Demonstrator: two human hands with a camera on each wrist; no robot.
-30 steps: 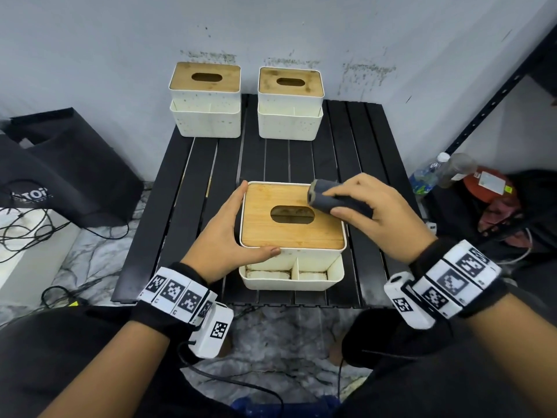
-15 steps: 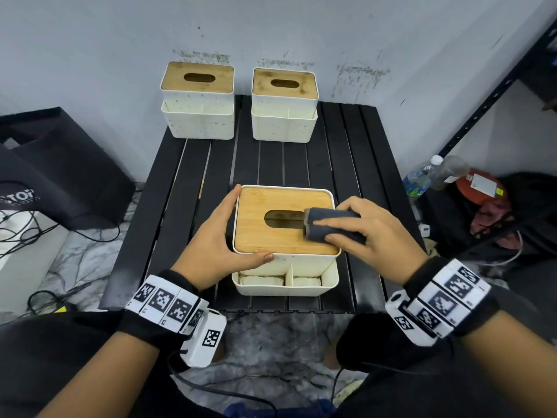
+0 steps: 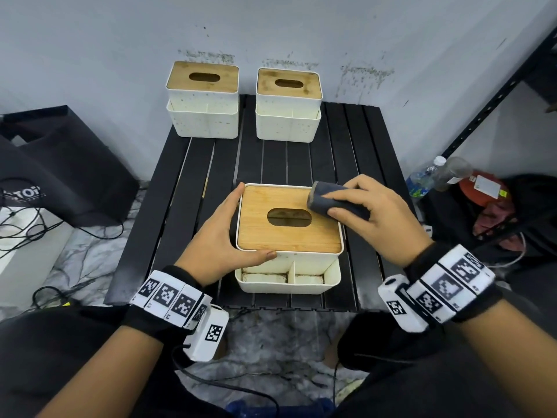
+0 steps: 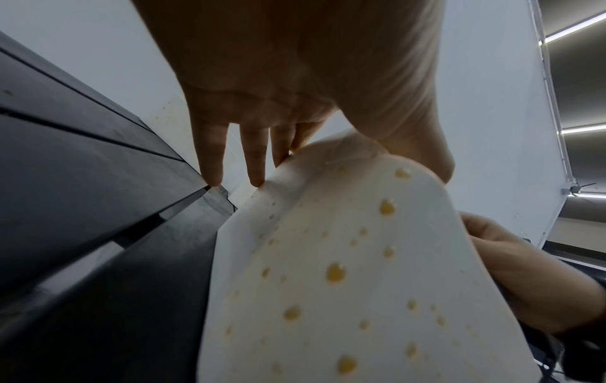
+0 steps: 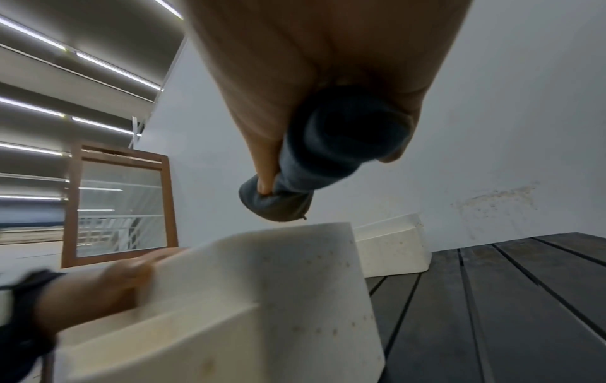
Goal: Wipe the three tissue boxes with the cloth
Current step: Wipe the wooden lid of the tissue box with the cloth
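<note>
The near tissue box (image 3: 289,236), white with a bamboo lid and an oval slot, stands at the table's front. My left hand (image 3: 229,227) holds its left front corner, fingers (image 4: 213,155) straight down the spotted side (image 4: 344,259) and thumb along the front edge. My right hand (image 3: 349,196) grips a rolled dark grey cloth (image 3: 319,202) pressed on the lid's far right corner; in the right wrist view the cloth (image 5: 328,155) sits just above the box (image 5: 262,285). Two more tissue boxes stand at the back, left (image 3: 203,98) and right (image 3: 288,104), both speckled.
The black slatted table (image 3: 301,158) stands against a grey wall. On the floor to the left are a black bag (image 3: 60,164) and cables. To the right are plastic bottles (image 3: 437,173), a red item and a black shelf upright (image 3: 494,101).
My right hand drew the cloth toward me beside the slot, then pushed it back to the lid's far right corner. The left hand kept its hold on the box.
</note>
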